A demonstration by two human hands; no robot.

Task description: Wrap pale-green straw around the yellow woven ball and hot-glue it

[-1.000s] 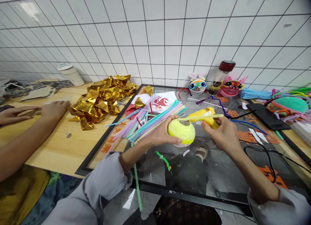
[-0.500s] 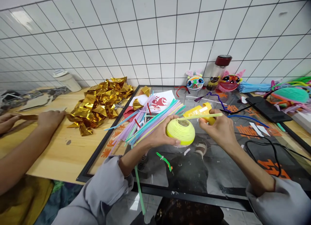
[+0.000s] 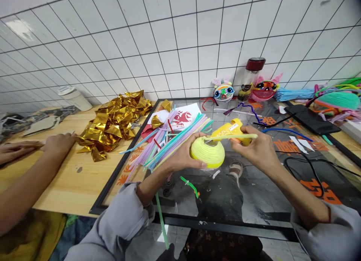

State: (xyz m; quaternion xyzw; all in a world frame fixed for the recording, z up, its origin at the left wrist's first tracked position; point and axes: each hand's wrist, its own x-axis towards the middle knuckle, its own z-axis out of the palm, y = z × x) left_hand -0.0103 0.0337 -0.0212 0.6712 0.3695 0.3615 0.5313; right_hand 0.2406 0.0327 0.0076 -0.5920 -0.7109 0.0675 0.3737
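My left hand (image 3: 187,154) is closed around a round yellow ball (image 3: 208,156) wound with fuzzy pipe cleaner, with an opening at its top. From that opening a pale yellow pipe cleaner (image 3: 225,137) runs right, its free end sticking out past the fingers of my right hand (image 3: 258,148), which pinch it. Just behind it, close to the right fingers, is a yellow tool (image 3: 227,129) with a white label, resembling a glue gun; whether those fingers also touch it I cannot tell. A bundle of coloured pipe cleaners (image 3: 177,139) lies beyond my left hand.
At left, another person's hands (image 3: 59,142) rest near a gold foil heap (image 3: 113,120). Two decorated animal-face balls (image 3: 223,92) and a lidded bottle (image 3: 251,79) stand along the wall. A phone (image 3: 311,120) and black cable (image 3: 318,178) lie right. A green scrap (image 3: 189,186) lies in front.
The view has shifted slightly. The other person's left hand now lies flatter, and the brown strip it held no longer shows. My hands keep their hold on the ball and pipe cleaner.
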